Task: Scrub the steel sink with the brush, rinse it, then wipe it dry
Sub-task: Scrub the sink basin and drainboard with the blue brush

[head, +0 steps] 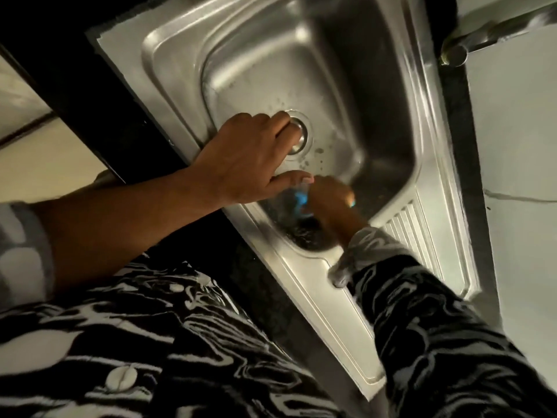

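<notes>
The steel sink (168, 52) sits in a dark counter (75, 79), and its bowl has some drops of water (319, 152) near the drain (302, 136). The left hand (250, 155) reaches in from the near edge of the sink and lies over the drain. Its fingers are straight and close together, the thumb (289, 177) sticks out to the side, and it holds nothing. The right hand (331, 197) is low in the bowl, near the front corner, and it holds the blue brush (301, 201) against the steel. This hand is very blurry, so I cannot tell how its fingers lie. Its arm wears a black and white sleeve (428, 327) that crosses the sink's rim beside the ridged part (407, 227). The tap (482, 34) pokes out at the top right, above the far side of the sink.
</notes>
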